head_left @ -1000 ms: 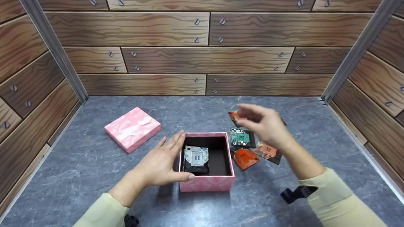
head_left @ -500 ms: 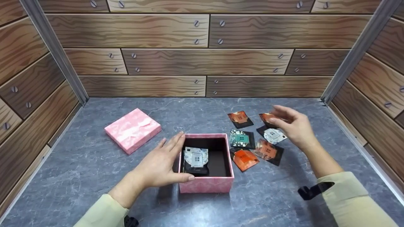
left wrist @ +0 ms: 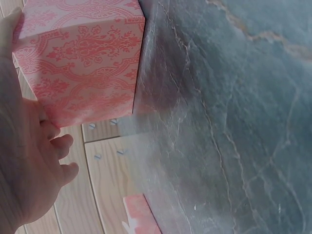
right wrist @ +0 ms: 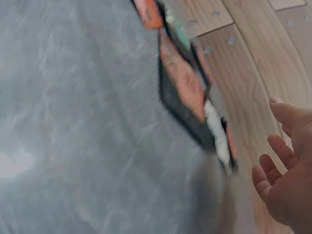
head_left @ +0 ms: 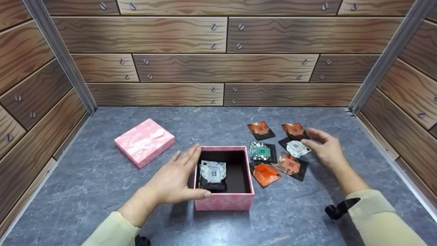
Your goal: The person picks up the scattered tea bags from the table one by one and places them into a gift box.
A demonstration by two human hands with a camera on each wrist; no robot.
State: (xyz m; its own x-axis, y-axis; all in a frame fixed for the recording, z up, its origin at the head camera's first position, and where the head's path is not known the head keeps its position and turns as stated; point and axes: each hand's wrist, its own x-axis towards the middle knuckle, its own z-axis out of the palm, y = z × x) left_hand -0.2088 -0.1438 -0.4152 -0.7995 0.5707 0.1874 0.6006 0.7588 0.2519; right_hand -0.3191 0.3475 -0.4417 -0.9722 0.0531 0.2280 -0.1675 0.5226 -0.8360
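Head view: the right hand (head_left: pixel 326 150) is at the right edges of a white packet (head_left: pixel 296 147) and the right bronze packet (head_left: pixel 293 130), thumb and fingers parted; whether they touch either one cannot be told. The left hand (head_left: pixel 174 181) lies spread against the left of the box (head_left: pixel 223 202), thumb on the near rim, fingers at the far left corner. Tabletop (head_left: pixel 290 215) stretches from the packets to the right wall (head_left: pixel 409 112), and a strip of it parts the box from the lid (head_left: pixel 145 141) at left. The orange packet (head_left: pixel 265 173) and the green packet (head_left: pixel 262 152) sit just beside the box's right wall.

Each packet is flat and squarish, its black base showing along an edge beside a printed, coloured face. The box is pink outside, dark inside; the lid is pink with a pale bow.

Six packets lie on the table: one white, one green, one orange, one coral packet (head_left: pixel 291 165), the right bronze and a left bronze packet (head_left: pixel 261 130). One pale packet (head_left: pixel 213 174) shows in the box's left half; any beneath it are hidden. One box, one lid.
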